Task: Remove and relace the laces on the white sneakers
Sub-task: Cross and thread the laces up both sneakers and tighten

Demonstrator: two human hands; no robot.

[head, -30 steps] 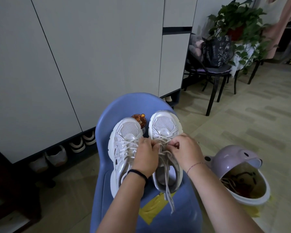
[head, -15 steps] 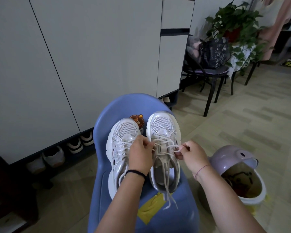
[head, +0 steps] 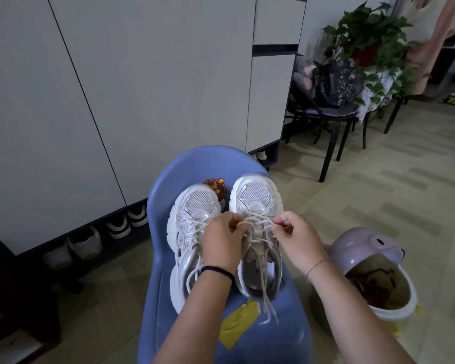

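Two white sneakers stand side by side, toes away from me, on a blue plastic chair (head: 184,169). The left sneaker (head: 192,214) is laced. Over the right sneaker (head: 255,195) both hands work on its white lace (head: 258,222). My left hand (head: 221,240) pinches the lace at the shoe's left eyelets. My right hand (head: 297,237) pinches a strand at the right eyelets. Both loose lace ends (head: 269,311) hang down past the heel onto the seat.
A yellow tape patch (head: 237,327) is stuck on the seat. A lilac-lidded waste bin (head: 373,271) stands open on the floor at the right. White cabinets (head: 142,88) with shoes beneath fill the left. A black chair with a bag (head: 334,82) and a plant (head: 365,40) stand behind.
My right hand pulled a strand out to the right half a second ago and has now come back in against the right eyelets. The left hand stays at the lace.
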